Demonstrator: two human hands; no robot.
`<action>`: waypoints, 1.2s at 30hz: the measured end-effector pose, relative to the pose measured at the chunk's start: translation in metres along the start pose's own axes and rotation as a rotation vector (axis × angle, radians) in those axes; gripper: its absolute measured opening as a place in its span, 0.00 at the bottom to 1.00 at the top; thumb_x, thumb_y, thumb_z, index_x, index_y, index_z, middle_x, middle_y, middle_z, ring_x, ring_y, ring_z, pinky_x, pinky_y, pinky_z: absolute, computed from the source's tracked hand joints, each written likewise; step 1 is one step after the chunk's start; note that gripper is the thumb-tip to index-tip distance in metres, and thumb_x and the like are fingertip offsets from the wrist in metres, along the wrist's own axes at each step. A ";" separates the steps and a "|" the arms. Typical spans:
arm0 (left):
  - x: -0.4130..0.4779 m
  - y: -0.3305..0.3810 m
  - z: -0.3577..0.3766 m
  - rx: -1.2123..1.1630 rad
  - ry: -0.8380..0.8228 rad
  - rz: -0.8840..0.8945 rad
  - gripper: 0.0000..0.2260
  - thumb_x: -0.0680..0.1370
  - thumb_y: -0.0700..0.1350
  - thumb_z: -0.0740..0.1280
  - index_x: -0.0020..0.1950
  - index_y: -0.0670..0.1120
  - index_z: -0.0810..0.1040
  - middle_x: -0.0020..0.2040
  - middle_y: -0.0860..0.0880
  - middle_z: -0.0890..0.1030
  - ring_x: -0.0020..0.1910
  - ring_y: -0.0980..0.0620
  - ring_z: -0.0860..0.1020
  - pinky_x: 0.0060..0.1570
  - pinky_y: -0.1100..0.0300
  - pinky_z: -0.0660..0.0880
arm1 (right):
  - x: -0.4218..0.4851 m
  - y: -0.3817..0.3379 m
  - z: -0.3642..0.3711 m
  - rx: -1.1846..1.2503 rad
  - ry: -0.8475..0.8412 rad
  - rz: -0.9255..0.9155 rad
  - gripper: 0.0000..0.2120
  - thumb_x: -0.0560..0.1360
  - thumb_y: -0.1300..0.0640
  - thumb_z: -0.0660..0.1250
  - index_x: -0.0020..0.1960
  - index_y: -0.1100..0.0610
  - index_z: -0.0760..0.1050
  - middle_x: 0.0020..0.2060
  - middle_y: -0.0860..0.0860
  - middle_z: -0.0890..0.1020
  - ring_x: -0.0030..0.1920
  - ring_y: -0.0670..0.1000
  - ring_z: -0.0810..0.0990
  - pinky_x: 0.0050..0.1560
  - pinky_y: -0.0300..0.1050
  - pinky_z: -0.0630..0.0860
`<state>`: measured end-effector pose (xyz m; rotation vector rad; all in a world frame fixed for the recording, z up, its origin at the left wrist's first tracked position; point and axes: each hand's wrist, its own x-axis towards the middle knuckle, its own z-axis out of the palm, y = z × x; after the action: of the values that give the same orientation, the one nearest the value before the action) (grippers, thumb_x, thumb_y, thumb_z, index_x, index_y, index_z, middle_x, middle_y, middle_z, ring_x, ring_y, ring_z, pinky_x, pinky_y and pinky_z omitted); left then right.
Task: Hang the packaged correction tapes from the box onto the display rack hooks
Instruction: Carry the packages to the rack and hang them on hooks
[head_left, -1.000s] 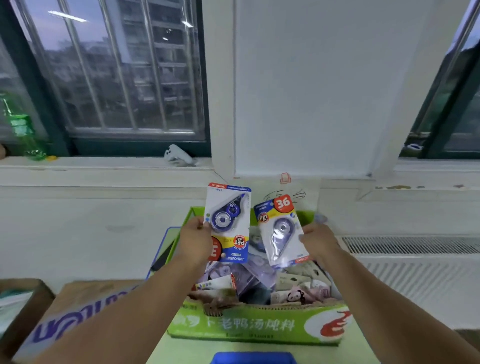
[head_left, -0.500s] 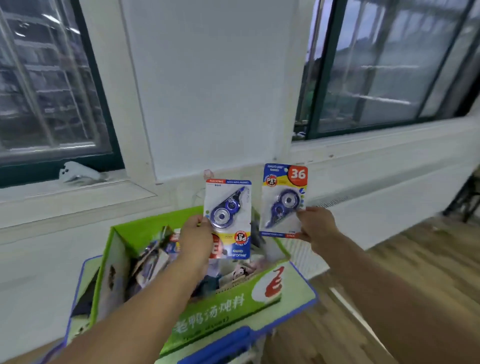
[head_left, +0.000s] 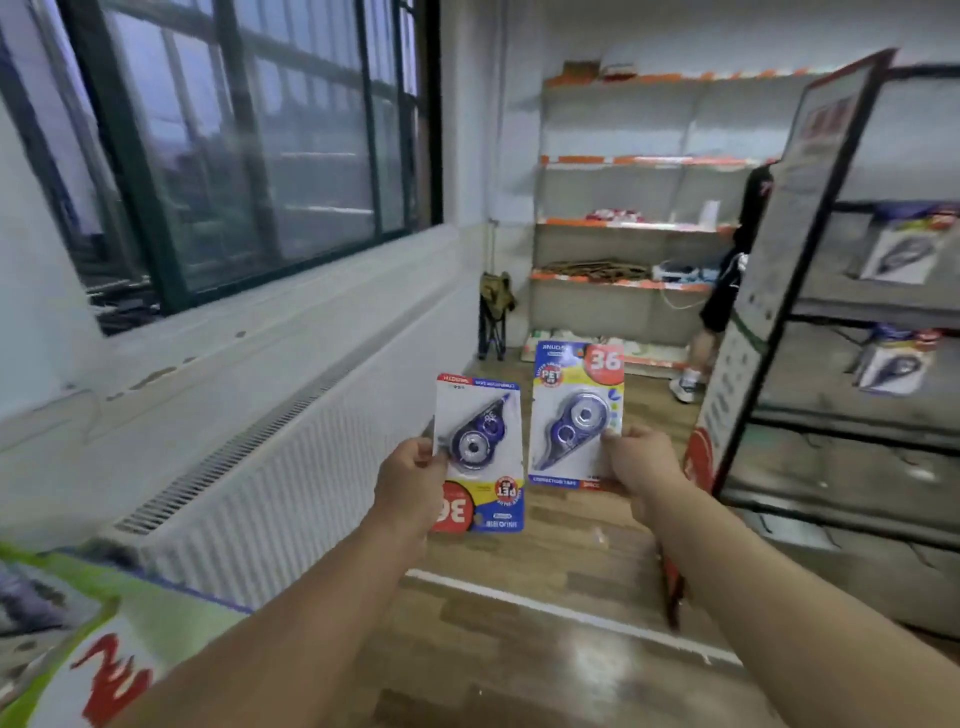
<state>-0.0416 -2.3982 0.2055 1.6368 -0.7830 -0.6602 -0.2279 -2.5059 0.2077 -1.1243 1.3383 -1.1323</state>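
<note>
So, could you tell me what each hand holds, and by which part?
The left hand pinches an upside-down tape pack by its left edge; right hand pinches an upright pack at its lower right corner.

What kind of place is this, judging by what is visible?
Probably a small stationery shop or stockroom: grey shelves with orange edge strips line the far wall, and a black metal display rack on the right carries hanging carded correction tapes, like those in the left hand and right hand.
</note>
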 end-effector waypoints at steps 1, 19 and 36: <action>-0.003 0.006 0.027 0.085 -0.041 0.058 0.02 0.78 0.43 0.65 0.46 0.48 0.76 0.45 0.47 0.82 0.41 0.50 0.79 0.41 0.59 0.76 | 0.014 0.002 -0.031 -0.008 0.062 -0.013 0.12 0.79 0.62 0.62 0.37 0.56 0.70 0.35 0.54 0.76 0.32 0.49 0.72 0.27 0.39 0.71; -0.121 0.121 0.468 0.519 -0.797 0.365 0.04 0.74 0.35 0.66 0.44 0.42 0.79 0.41 0.46 0.81 0.41 0.51 0.76 0.44 0.61 0.72 | 0.110 0.030 -0.460 0.064 -0.294 0.106 0.11 0.80 0.65 0.59 0.39 0.59 0.71 0.30 0.51 0.81 0.28 0.47 0.79 0.30 0.41 0.76; -0.144 0.128 0.781 -0.068 -1.180 -0.222 0.05 0.81 0.41 0.61 0.54 0.44 0.75 0.47 0.44 0.82 0.43 0.47 0.78 0.46 0.55 0.77 | 0.261 0.036 -0.660 0.560 0.678 0.106 0.08 0.81 0.63 0.58 0.44 0.60 0.72 0.53 0.63 0.80 0.39 0.55 0.78 0.48 0.55 0.77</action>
<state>-0.7517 -2.7749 0.1809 1.1690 -1.3672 -1.8497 -0.9022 -2.7267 0.1723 -0.2546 1.4100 -1.7533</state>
